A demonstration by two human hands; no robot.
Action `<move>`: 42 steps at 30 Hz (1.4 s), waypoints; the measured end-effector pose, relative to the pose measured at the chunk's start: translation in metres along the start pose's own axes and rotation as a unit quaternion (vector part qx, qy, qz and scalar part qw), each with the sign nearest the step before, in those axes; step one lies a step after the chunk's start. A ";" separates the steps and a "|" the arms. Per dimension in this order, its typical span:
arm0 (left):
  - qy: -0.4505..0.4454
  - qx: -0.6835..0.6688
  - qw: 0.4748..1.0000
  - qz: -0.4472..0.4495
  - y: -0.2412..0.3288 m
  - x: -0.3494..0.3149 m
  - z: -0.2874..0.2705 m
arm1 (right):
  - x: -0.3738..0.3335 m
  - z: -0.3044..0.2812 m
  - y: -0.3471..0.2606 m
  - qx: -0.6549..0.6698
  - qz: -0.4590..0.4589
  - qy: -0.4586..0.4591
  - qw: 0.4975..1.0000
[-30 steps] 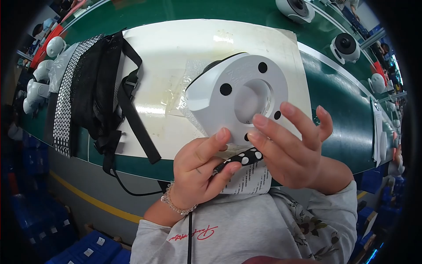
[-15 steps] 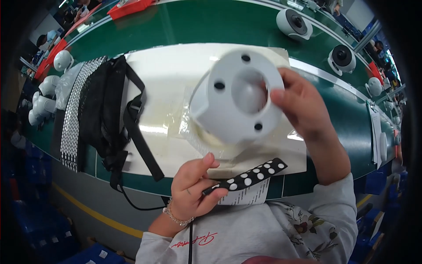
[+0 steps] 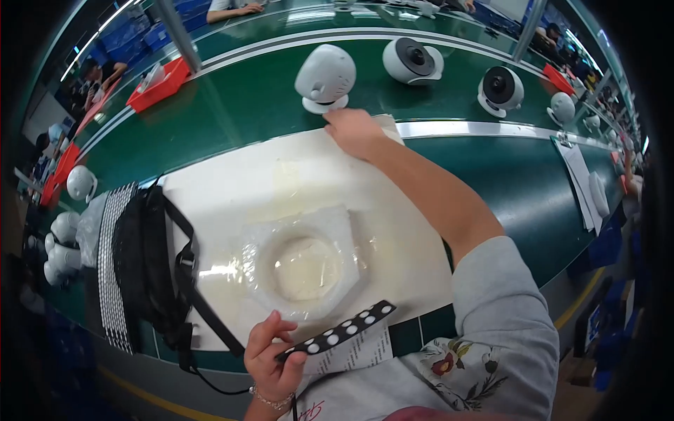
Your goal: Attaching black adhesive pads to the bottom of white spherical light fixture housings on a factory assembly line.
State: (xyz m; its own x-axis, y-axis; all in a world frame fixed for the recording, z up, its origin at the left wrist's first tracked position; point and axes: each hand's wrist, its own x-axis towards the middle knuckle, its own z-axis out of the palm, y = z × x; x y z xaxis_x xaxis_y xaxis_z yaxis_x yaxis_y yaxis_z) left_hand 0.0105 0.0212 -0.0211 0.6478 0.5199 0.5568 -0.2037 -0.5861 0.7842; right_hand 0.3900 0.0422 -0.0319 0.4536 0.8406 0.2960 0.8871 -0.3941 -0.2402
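My left hand (image 3: 274,354), low in the view, pinches one end of a black strip with white round dots (image 3: 344,330) between thumb and fingers. My right hand (image 3: 356,133) reaches forward to the board's far edge. Its fingers are bunched at the near side of the base of a white rounded camera (image 3: 326,74), which stands upright on the green surface. Whether they still touch the base cannot be made out. Between my hands, a white padded holder (image 3: 344,242) wrapped in clear plastic, with a round hollow, rests on the white board (image 3: 210,182).
More white cameras (image 3: 414,59) stand along the green surface at the back and right. A black bag (image 3: 144,252) with straps lies at the left, beside a dotted strip sheet (image 3: 116,266). A red tray (image 3: 160,84) is at the back left. A clipboard (image 3: 579,182) lies far right.
My right hand has carried the white camera forward from above the holder, and it now stands upright at the back. The padded holder is uncovered. My left hand keeps the dotted strip.
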 end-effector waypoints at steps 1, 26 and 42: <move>0.008 -0.012 1.000 -0.017 -0.001 0.001 0.001 | -0.019 0.010 0.014 -0.013 -0.041 0.099 0.994; -0.049 0.045 0.996 -0.062 0.000 0.012 0.007 | -0.154 -0.106 0.214 -0.194 0.322 0.025 0.926; 0.001 0.059 0.991 -0.122 0.006 0.013 0.017 | -0.026 -0.058 0.305 0.256 0.366 0.364 0.817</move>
State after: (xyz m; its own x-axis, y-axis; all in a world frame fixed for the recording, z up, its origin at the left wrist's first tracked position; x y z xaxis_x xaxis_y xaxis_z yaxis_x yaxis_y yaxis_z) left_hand 0.0298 0.0142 -0.0140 0.6651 0.6572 0.3546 0.0471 -0.5109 0.8584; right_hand 0.6539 -0.1218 -0.0594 0.9429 -0.0682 0.3260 0.2871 -0.3298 -0.8993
